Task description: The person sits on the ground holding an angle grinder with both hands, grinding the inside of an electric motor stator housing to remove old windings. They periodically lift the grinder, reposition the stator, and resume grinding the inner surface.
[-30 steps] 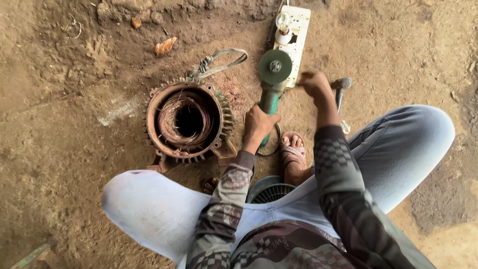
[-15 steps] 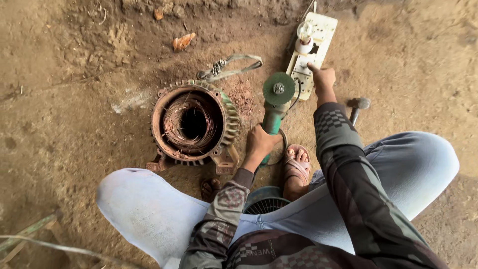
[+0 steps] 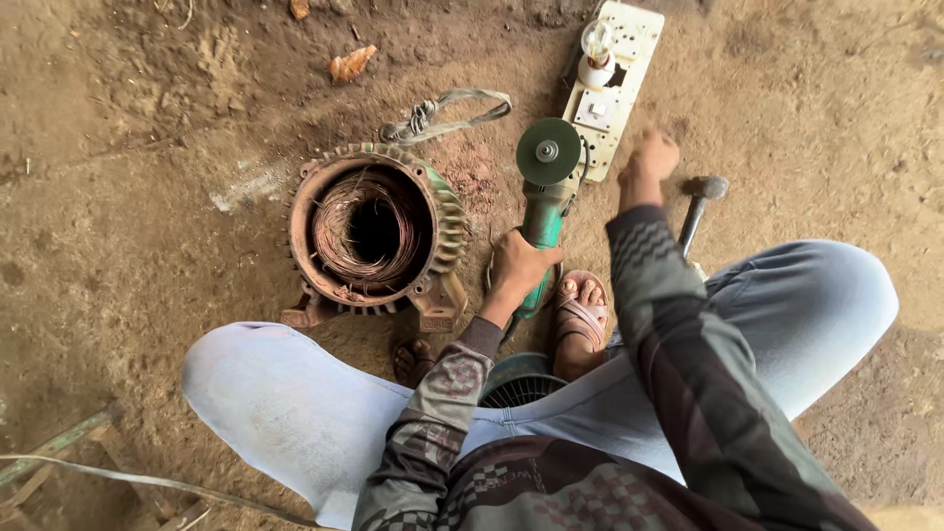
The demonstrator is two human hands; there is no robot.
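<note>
The left hand (image 3: 519, 267) is closed around the green angle grinder (image 3: 544, 202), beside the motor stator (image 3: 374, 228), while the right hand (image 3: 651, 157), fingers curled and empty, reaches the white switch board (image 3: 618, 84); powering seems next.

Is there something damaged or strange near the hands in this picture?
Yes. The motor housing on the dirt floor is rusty and open, with loose copper wire tangled inside. The left hand grips a green angle grinder beside it. The right hand is by a white socket board lying in dirt.
</note>
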